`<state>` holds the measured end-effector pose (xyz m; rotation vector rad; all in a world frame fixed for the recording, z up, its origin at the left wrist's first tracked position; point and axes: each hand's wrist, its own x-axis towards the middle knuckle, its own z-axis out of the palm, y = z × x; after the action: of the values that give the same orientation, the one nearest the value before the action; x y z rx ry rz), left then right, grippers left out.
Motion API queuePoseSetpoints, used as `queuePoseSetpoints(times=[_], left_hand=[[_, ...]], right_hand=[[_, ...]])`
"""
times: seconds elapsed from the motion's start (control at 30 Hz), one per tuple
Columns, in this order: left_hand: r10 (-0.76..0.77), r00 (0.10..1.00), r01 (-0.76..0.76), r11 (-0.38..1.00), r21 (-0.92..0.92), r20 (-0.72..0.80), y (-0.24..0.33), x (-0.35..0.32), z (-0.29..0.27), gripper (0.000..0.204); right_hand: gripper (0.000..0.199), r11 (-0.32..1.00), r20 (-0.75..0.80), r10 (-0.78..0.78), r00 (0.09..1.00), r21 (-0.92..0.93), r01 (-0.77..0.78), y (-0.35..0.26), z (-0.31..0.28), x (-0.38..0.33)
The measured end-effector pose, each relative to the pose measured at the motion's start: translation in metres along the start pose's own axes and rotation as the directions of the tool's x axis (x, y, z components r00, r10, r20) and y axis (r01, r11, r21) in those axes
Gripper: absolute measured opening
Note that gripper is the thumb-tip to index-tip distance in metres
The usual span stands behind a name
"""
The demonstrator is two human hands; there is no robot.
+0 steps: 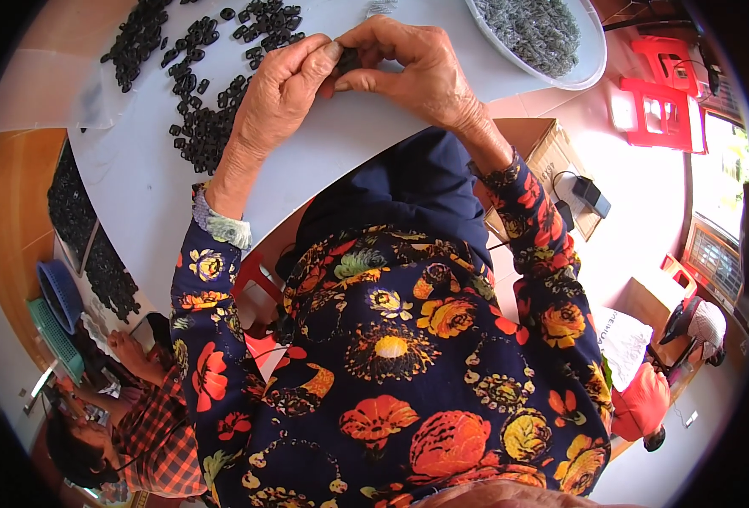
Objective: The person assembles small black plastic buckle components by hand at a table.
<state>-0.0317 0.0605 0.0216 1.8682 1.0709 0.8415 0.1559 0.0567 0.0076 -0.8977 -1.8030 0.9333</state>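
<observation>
Above the white table (146,199) both of my hands meet, with a small black plastic part (348,61) between them. My left hand (277,97) pinches it with thumb and bent fingers. From the other side my right hand (412,72) grips it between thumb and forefinger. The fingers cover most of the part, so its full shape is hidden. Beside my left hand lies a loose pile of black plastic pieces (209,127), each with openings through it. More such black pieces (141,42) are spread toward the far left.
A round white tub (599,59) of small greyish springlike pieces stands at the far right. A cardboard box (522,135) with a black adapter (590,196) is beside the table. Red stools (658,114) stand right. A person in a checked shirt (158,440) works at lower left, near baskets (59,292).
</observation>
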Motion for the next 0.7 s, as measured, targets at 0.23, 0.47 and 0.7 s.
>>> queuePoseSetpoints(times=[0.23, 0.47, 0.7], left_hand=[[0.089, 0.996, -0.087, 0.995, -0.040, 0.028, -0.006, 0.000, 0.001, 0.031], [0.087, 0.996, -0.087, 0.995, -0.053, -0.010, -0.007, -0.003, 0.006, 0.029], [0.109, 0.993, -0.110, 0.994, -0.020, -0.046, -0.009, -0.004, 0.011, 0.027]], right_hand=[[0.027, 0.996, 0.026, -0.073, 0.997, -0.053, 0.075, 0.001, -0.001, 0.000], [0.025, 0.983, -0.019, -0.121, 0.992, -0.140, 0.117, 0.001, 0.005, 0.000], [0.023, 0.984, -0.025, -0.123, 0.992, -0.135, 0.118, 0.002, 0.006, -0.002]])
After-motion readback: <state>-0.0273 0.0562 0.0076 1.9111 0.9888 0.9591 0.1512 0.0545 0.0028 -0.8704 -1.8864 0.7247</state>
